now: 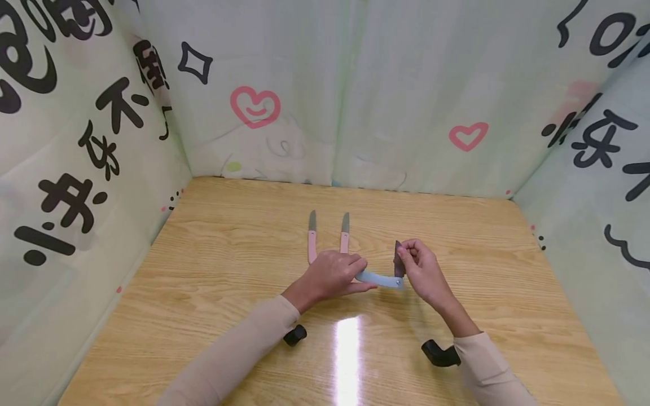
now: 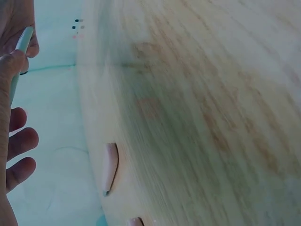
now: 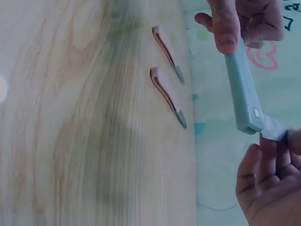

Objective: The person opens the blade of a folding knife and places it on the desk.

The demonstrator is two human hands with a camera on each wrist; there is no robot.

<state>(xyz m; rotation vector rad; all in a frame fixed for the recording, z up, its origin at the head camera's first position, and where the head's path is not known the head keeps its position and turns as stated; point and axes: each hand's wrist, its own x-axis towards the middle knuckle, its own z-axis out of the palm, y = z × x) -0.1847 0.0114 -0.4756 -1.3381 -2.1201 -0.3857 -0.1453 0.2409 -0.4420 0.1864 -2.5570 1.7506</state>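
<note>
A folding knife with a light blue handle (image 1: 380, 279) is held above the table between my two hands. My left hand (image 1: 332, 275) grips the handle's far end with fingers and thumb. Between thumb and fingers, my right hand (image 1: 425, 276) pinches the grey blade (image 1: 398, 264), which stands out at roughly a right angle to the handle. In the right wrist view, the pivot end of the handle (image 3: 243, 92) and part of the blade (image 3: 272, 128) show; the fingers cover the rest of the blade.
Two folding knives with pink handles, a left one (image 1: 312, 243) and a right one (image 1: 345, 239), lie opened on the wooden table (image 1: 228, 237) beyond my left hand. White curtains with black lettering and pink hearts (image 1: 468, 137) enclose the table's back and sides.
</note>
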